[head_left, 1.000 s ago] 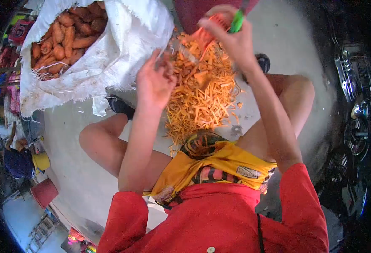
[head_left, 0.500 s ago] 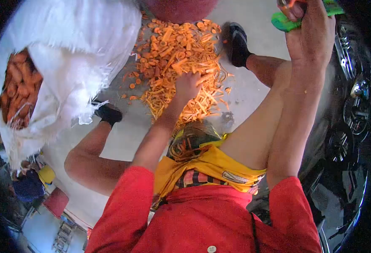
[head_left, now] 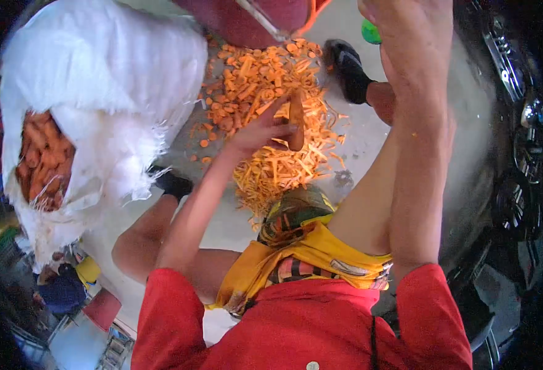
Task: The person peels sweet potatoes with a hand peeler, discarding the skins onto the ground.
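Note:
My left hand [head_left: 265, 131] hovers over the carrot pile, its fingers and thumb closed around a whole carrot [head_left: 296, 120]. Under it, a heap of carrot slices and strips [head_left: 271, 77] is spread on the floor. Raised at the top edge, my right hand [head_left: 401, 15] is partly cut off by the frame. A bright green piece [head_left: 371, 32] sticks out beside that hand; the rest of this object is hidden.
A maroon tub [head_left: 240, 21] stands beyond the heap, with a pale bar across it. At left, a white sack [head_left: 105, 68] gapes, showing whole carrots [head_left: 44, 160]. A motorcycle [head_left: 512, 166] borders the right side, and my feet flank the heap.
My left hand has risen from the heap with a carrot between its fingers. My right hand has moved left, toward the tub, and further out of the frame. The view has shifted slightly.

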`<action>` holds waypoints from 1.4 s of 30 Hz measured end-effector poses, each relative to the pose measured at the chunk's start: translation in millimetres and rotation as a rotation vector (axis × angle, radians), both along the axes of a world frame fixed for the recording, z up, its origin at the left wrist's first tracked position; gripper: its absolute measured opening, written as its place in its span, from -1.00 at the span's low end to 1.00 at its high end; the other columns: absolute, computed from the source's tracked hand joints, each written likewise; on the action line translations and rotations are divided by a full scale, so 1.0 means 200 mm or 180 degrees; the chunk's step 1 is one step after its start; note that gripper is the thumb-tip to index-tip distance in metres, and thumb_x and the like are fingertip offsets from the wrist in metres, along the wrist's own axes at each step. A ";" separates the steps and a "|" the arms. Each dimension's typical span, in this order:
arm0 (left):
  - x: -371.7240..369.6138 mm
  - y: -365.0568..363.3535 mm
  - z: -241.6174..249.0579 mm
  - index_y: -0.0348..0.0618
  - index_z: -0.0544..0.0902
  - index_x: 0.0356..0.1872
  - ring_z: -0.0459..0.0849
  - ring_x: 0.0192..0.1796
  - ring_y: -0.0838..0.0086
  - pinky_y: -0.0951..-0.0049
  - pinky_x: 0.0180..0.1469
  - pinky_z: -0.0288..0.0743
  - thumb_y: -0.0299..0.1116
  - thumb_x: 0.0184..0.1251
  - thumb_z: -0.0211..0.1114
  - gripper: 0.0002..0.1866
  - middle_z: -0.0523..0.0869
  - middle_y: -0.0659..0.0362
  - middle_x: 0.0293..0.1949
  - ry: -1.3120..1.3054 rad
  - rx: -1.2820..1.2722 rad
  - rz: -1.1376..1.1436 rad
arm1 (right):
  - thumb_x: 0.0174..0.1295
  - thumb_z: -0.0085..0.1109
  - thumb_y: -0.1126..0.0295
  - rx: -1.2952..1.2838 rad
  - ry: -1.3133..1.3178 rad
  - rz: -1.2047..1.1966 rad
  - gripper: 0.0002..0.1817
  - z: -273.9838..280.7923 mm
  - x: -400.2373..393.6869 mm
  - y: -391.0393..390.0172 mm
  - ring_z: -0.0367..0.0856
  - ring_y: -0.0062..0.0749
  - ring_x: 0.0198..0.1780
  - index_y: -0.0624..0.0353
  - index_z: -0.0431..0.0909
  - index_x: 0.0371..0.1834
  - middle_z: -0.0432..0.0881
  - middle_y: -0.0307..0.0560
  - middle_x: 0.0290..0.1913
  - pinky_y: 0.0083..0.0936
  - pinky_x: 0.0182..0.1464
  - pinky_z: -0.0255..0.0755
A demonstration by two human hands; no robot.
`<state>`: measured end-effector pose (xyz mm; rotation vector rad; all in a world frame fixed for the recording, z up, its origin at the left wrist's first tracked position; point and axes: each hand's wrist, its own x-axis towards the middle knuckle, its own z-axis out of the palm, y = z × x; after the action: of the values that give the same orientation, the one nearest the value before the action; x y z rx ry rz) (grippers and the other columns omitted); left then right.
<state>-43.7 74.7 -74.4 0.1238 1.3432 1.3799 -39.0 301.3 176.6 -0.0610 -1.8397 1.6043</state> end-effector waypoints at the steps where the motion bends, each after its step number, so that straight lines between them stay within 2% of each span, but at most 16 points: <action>1: -0.04 -0.05 0.16 0.07 0.41 0.47 0.77 -0.02 0.38 0.36 -0.02 0.68 0.01 0.49 0.39 -0.37 0.76 0.09 -0.01 0.0071 -0.0040 0.0034 | 0.36 0.47 0.25 -0.0249 0.0491 0.0347 -0.70 -0.10 -0.06 0.01 0.69 -0.64 -0.22 0.17 0.62 -0.03 0.72 -0.26 -0.25 -0.63 -0.15 0.56; 3: -0.11 -0.15 0.49 0.01 0.22 0.57 0.75 -0.09 0.37 0.38 -0.07 0.68 0.11 0.65 0.13 -0.33 0.73 0.11 -0.06 -0.0400 0.0473 0.0292 | 0.34 0.50 0.26 -0.0285 0.0387 0.0421 -0.68 -0.06 -0.02 -0.08 0.69 -0.63 -0.22 0.18 0.61 -0.03 0.72 -0.26 -0.25 -0.63 -0.14 0.56; 8: -0.09 -0.34 0.87 -0.17 0.40 0.42 0.72 -0.17 0.41 0.39 -0.09 0.66 0.04 0.75 -0.06 -0.46 0.69 0.15 -0.16 0.0086 0.1065 0.0908 | 0.24 0.58 0.33 0.0517 0.0420 0.0950 -0.63 -0.06 -0.01 -0.28 0.68 -0.53 -0.07 0.20 0.60 -0.01 0.72 -0.21 -0.18 -0.51 0.03 0.56; 9: -0.07 -0.34 0.93 -0.17 0.40 0.42 0.71 -0.10 0.38 0.28 -0.03 0.65 -0.02 0.75 -0.10 -0.50 0.69 0.13 -0.01 0.0276 0.1021 0.1171 | 0.17 0.60 0.42 0.0602 0.0125 0.0983 -0.51 -0.09 0.03 -0.35 0.69 -0.53 0.03 0.26 0.59 0.12 0.74 -0.15 0.03 -0.48 0.14 0.58; 10: -0.05 -0.34 0.97 -0.18 0.39 0.41 0.70 -0.03 0.34 0.16 0.02 0.64 -0.08 0.76 -0.14 -0.52 0.69 0.10 0.14 0.0447 0.0985 0.1436 | 0.17 0.60 0.42 0.0621 0.0162 0.1009 -0.51 -0.09 0.04 -0.38 0.69 -0.53 0.03 0.26 0.59 0.12 0.74 -0.15 0.03 -0.48 0.14 0.58; 14: 0.00 -0.44 0.92 -0.21 0.44 0.41 0.75 0.07 0.30 0.11 0.01 0.73 -0.08 0.76 -0.15 -0.51 0.70 0.07 0.16 -0.0834 0.2134 0.1782 | 0.04 0.71 0.38 0.0813 0.0059 0.1698 -0.33 -0.15 0.05 -0.44 0.68 -0.50 0.08 0.27 0.53 0.19 0.72 -0.07 0.09 -0.44 0.21 0.57; 18: 0.05 -0.46 0.88 -0.20 0.41 0.45 0.75 0.12 0.27 0.24 -0.06 0.78 -0.10 0.75 -0.10 -0.50 0.69 0.07 0.19 -0.0674 0.2350 0.1935 | -0.06 0.78 0.33 0.1075 -0.0127 0.1663 -0.23 -0.16 0.07 -0.51 0.67 -0.55 0.05 0.27 0.51 0.21 0.73 -0.12 0.02 -0.48 0.15 0.58; 22: 0.06 -0.47 0.96 -0.14 0.42 0.46 0.75 0.12 0.30 0.27 0.02 0.76 -0.14 0.75 -0.11 -0.53 0.69 0.08 0.21 -0.0753 0.2096 0.2118 | -0.06 0.77 0.29 0.1291 0.0127 0.1925 -0.35 -0.14 0.08 -0.59 0.72 -0.54 -0.06 0.25 0.61 0.07 0.77 -0.17 -0.11 -0.50 0.04 0.60; 24: 0.09 -0.42 1.01 0.09 0.41 0.45 0.73 0.09 0.45 0.35 -0.10 0.76 -0.16 0.76 -0.08 -0.62 0.64 0.21 0.22 -0.0650 0.1514 0.2599 | 0.04 0.67 0.20 0.1412 0.0676 0.2027 -0.52 -0.14 0.06 -0.61 0.79 -0.27 -0.15 0.17 0.72 -0.03 0.80 -0.11 -0.14 -0.39 -0.04 0.63; 29: 0.08 -0.45 0.96 0.01 0.45 0.42 0.71 0.10 0.39 0.31 0.02 0.72 -0.13 0.77 -0.09 -0.61 0.67 0.15 0.16 -0.0497 0.1772 0.2443 | 0.08 0.64 0.23 0.1617 0.0710 0.1982 -0.59 -0.11 0.04 -0.59 0.81 -0.17 -0.11 0.17 0.75 -0.06 0.81 -0.09 -0.12 -0.36 -0.01 0.65; 31: 0.08 -0.45 0.97 -0.08 0.49 0.38 0.72 0.05 0.32 0.24 0.05 0.69 -0.09 0.76 -0.06 -0.58 0.68 0.08 0.12 -0.0664 0.1763 0.2467 | 0.11 0.63 0.28 0.1730 0.0568 0.1780 -0.64 -0.14 0.01 -0.55 0.80 -0.31 -0.11 0.18 0.74 -0.08 0.82 -0.14 -0.14 -0.40 -0.01 0.64; 34: 0.10 -0.43 0.99 -0.07 0.51 0.32 0.65 -0.12 0.39 0.36 -0.14 0.60 -0.06 0.75 -0.02 -0.60 0.65 0.13 -0.02 -0.0789 0.1410 0.2423 | 0.18 0.60 0.35 0.0898 0.0272 0.1290 -0.69 -0.25 -0.12 -0.48 0.76 -0.51 -0.14 0.21 0.72 -0.09 0.81 -0.23 -0.19 -0.47 -0.05 0.62; 36: 0.10 -0.43 1.00 -0.09 0.51 0.31 0.55 -0.25 0.44 0.43 -0.26 0.47 -0.04 0.74 0.00 -0.59 0.61 0.17 -0.14 -0.0764 0.1380 0.2548 | 0.24 0.55 0.38 0.0927 0.0182 0.0992 -0.73 -0.25 -0.17 -0.43 0.71 -0.62 -0.15 0.22 0.70 -0.08 0.79 -0.29 -0.21 -0.54 -0.07 0.61; 38: 0.05 -0.48 0.94 -0.08 0.50 0.35 0.65 -0.20 0.42 0.36 -0.18 0.60 -0.03 0.73 0.01 -0.56 0.68 0.13 -0.10 -0.1051 0.1721 0.2383 | 0.27 0.53 0.38 0.0362 0.0149 0.1028 -0.74 -0.24 -0.19 -0.44 0.71 -0.60 -0.20 0.22 0.70 -0.07 0.79 -0.27 -0.25 -0.54 -0.09 0.61; 40: 0.07 -0.46 0.99 0.11 0.43 0.43 0.66 -0.27 0.52 0.45 -0.34 0.60 -0.07 0.73 0.04 -0.60 0.67 0.23 0.03 -0.0564 0.1293 0.2507 | 0.28 0.52 0.39 -0.0057 0.0126 0.1588 -0.79 -0.13 -0.03 -0.58 0.70 -0.62 -0.21 0.20 0.71 -0.11 0.78 -0.29 -0.24 -0.55 -0.10 0.60; 42: 0.06 -0.45 0.98 0.09 0.45 0.41 0.72 -0.26 0.53 0.44 -0.35 0.64 -0.08 0.72 0.05 -0.61 0.70 0.23 0.05 -0.0588 0.1341 0.2610 | 0.30 0.50 0.42 0.1749 0.0813 0.2078 -0.83 -0.07 0.06 -0.64 0.71 -0.63 -0.20 0.19 0.70 -0.14 0.78 -0.30 -0.23 -0.58 -0.11 0.60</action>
<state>-31.6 -15.9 121.5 -0.3048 0.9504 2.2910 -27.9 173.2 163.2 1.0288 -2.1370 1.3363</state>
